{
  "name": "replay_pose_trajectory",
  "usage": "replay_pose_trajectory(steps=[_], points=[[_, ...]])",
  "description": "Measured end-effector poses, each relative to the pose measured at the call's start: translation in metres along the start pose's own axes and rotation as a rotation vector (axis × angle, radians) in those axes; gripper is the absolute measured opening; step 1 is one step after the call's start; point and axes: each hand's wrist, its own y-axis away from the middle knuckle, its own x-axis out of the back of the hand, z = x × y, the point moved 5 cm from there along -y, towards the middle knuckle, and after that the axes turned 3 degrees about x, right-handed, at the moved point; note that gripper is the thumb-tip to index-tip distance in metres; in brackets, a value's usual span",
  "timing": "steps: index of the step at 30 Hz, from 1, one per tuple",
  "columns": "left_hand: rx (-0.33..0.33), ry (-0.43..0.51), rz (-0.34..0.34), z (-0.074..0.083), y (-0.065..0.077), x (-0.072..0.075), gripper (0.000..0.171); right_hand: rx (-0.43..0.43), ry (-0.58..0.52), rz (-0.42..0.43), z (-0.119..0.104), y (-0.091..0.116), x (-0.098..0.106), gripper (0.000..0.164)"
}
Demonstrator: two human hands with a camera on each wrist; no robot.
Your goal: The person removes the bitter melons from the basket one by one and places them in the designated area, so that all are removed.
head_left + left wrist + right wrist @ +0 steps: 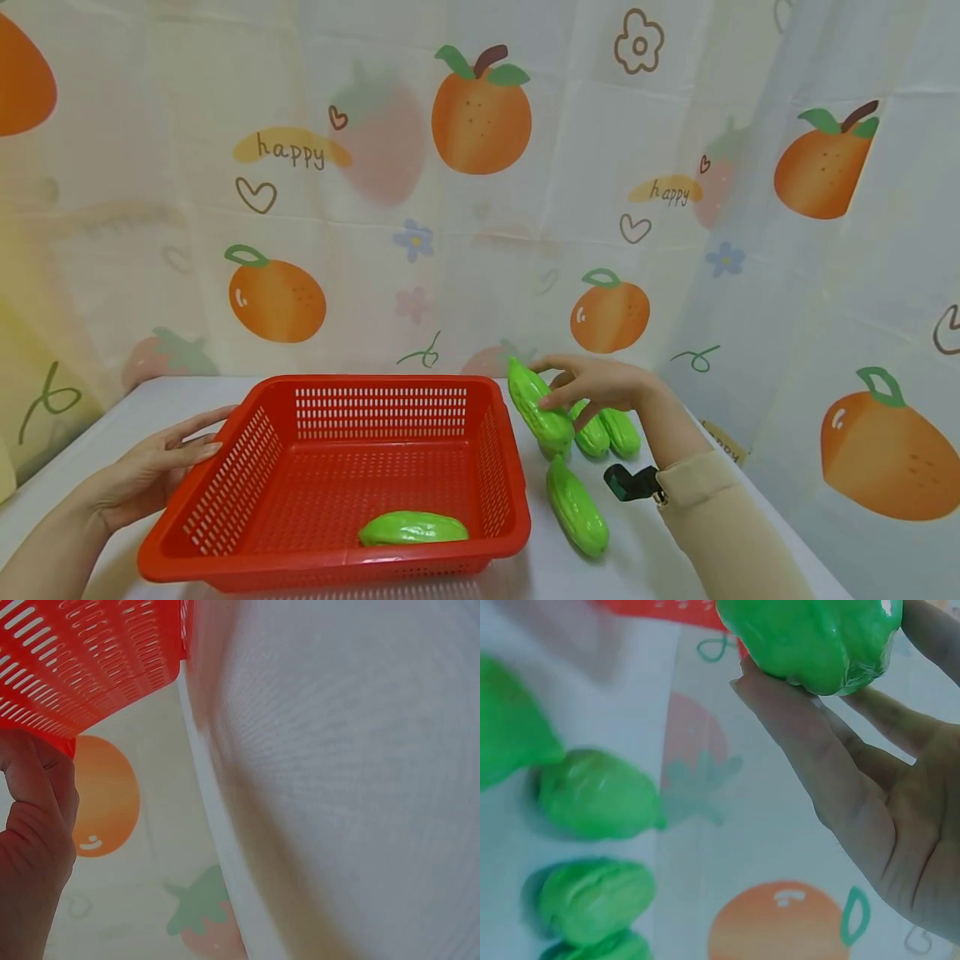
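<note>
- Backdrop: I see a pale curtain (480, 208) printed with oranges, strawberries, hearts and "happy", filling the upper two thirds of the head view.
- Surface: a white table (645, 567) across the bottom of the frame.
- Basket (337, 467): red, slotted, rectangular, lower centre of the head view; its corner shows at upper left of the left wrist view (90, 660).
- Gourd in basket (413, 528): one green gourd lying flat near the front wall, lower centre.
- Left hand (150, 471): lower left, fingers fairly straight, resting against the basket's left rim, wrapped round nothing; the fingers (37, 802) show just below the basket corner in the wrist view.
- Right hand (592, 387): right of centre, fingertips pinching the held gourd (538, 408), which is tilted, clear of the table, just right of the basket's far right corner. The right wrist view shows that gourd (817, 641) at upper right, pressed between fingers (802, 735).
- Spare gourds: one on the table lower right of the basket (576, 506); two more (607, 432) under the right hand.
- Wrist camera mount (630, 482): black, on the right sleeve.
</note>
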Motion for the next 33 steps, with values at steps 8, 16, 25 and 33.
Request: replay_pose_trajectory(steps=[8,16,25,33], points=[[-0.012,-0.006,-0.018,-0.001,0.001,0.000,0.054,-0.029,-0.014,0.017,0.032,0.017,0.008,0.068],[-0.022,-0.004,-0.043,0.001,0.000,-0.001,0.055,-0.063,-0.046,0.042,0.060,0.033,0.009,0.069],[-0.021,-0.007,-0.039,0.000,0.000,-0.001,0.055,-0.076,-0.093,0.039,0.085,0.042,0.002,0.074],[-0.037,-0.019,-0.038,0.000,-0.001,0.001,0.054,-0.082,-0.146,0.019,0.099,0.049,-0.003,0.078]])
